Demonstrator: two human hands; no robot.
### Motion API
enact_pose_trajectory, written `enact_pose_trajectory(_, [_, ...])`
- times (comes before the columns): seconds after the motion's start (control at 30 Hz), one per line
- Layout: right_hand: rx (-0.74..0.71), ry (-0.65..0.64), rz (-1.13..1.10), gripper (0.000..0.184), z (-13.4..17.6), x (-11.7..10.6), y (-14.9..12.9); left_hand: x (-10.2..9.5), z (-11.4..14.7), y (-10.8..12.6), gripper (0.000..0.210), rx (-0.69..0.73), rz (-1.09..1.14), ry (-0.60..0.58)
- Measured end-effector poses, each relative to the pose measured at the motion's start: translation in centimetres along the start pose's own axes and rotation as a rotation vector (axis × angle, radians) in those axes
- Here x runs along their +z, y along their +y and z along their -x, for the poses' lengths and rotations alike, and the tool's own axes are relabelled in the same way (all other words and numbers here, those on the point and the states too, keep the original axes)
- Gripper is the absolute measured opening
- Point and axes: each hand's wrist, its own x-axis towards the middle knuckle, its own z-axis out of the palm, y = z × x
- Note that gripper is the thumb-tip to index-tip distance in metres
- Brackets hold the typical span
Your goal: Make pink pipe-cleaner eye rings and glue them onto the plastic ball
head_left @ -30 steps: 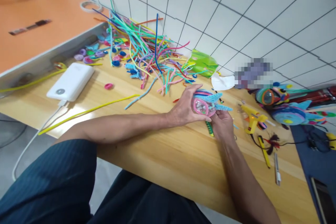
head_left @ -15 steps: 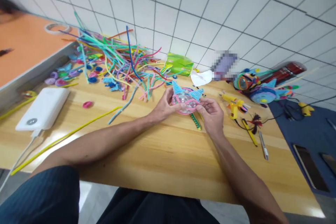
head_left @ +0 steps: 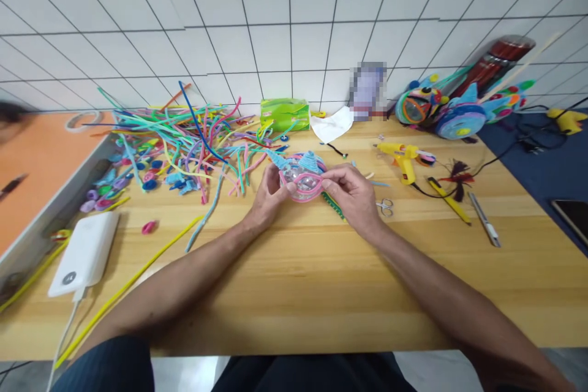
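Note:
Between my two hands is a clear plastic craft piece (head_left: 307,182) trimmed with pink pipe cleaner, with two light-blue pointed ears on top. My left hand (head_left: 271,195) grips its left side, the thumb pressed on the front. At the right edge, my right hand (head_left: 351,196) pinches the pink trim between thumb and fingers. A green striped strip (head_left: 333,205) lies on the table just below my right hand. Small scissors (head_left: 384,207) lie right of that hand. The far sides of the fingers are hidden behind the piece.
Pipe cleaners (head_left: 184,135) are heaped at the back left. A white power bank (head_left: 85,251) with a cable lies at left. To the right are a yellow glue gun (head_left: 402,159), a yellow cutter (head_left: 449,201), a pen-like knife (head_left: 484,220) and finished pipe-cleaner crafts (head_left: 459,119) beside a red flask (head_left: 493,67).
The camera view has turned and levelled, shifting everything. Both hands still hold the craft piece, which is tilted differently, its ears leaning more to the left. The scissors now show beside my right hand.

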Motion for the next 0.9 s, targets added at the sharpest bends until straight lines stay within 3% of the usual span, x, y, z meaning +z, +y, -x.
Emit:
enact_pose_trajectory(0.23, [0.15,-0.012,-0.099,0.007,0.2,0.2,1.2,-0.1,0.0,-0.2,0.063,0.014,-0.021,-0.001])
enact_pose_trajectory(0.5, [0.152,-0.007,-0.089,0.008,0.3,0.2,1.4,-0.2,0.1,0.1,0.07,0.003,-0.077,-0.055])
enact_pose_trajectory(0.9, [0.228,-0.021,-0.11,0.017,0.3,0.5,3.1,0.3,0.1,0.4,0.081,-0.061,-0.153,-0.008])
